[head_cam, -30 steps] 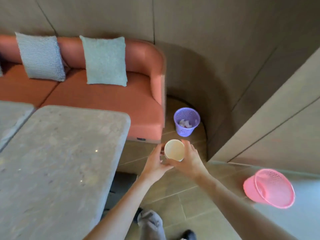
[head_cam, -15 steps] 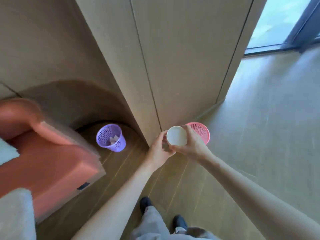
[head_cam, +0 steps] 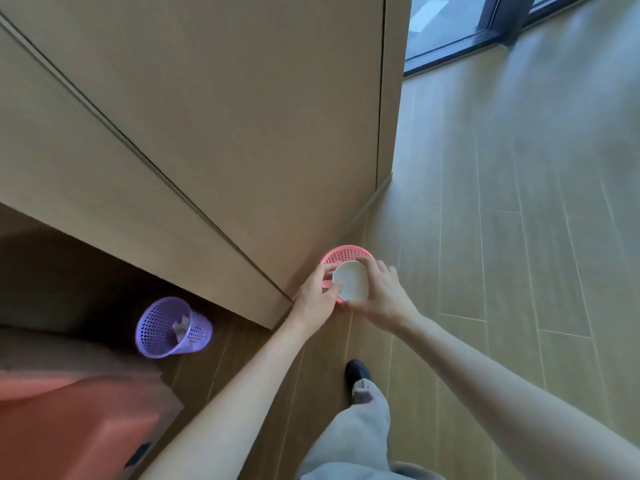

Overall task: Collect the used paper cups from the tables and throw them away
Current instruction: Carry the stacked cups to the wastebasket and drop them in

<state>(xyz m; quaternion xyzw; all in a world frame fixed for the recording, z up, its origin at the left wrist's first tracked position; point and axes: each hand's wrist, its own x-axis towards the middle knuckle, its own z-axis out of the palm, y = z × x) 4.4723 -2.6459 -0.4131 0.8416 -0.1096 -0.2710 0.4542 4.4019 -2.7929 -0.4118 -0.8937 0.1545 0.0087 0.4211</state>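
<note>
Facing upward, cup [head_cam: 350, 281] mouth open

Both hands held a white paper cup [head_cam: 350, 281] over the pink mesh bin [head_cam: 343, 255] at the corner of the tan wall: the left hand [head_cam: 316, 299] gripped its near side, and the right hand [head_cam: 380, 295] curled its fingers [head_cam: 367, 263] over the far rim. A purple mesh bin [head_cam: 170, 328] with crumpled paper inside stood well apart to the left, beside an orange sofa [head_cam: 76, 427]. One dark shoe [head_cam: 358, 372] and a grey trouser leg [head_cam: 353, 441] showed on the wooden floor [head_cam: 519, 237].
</note>
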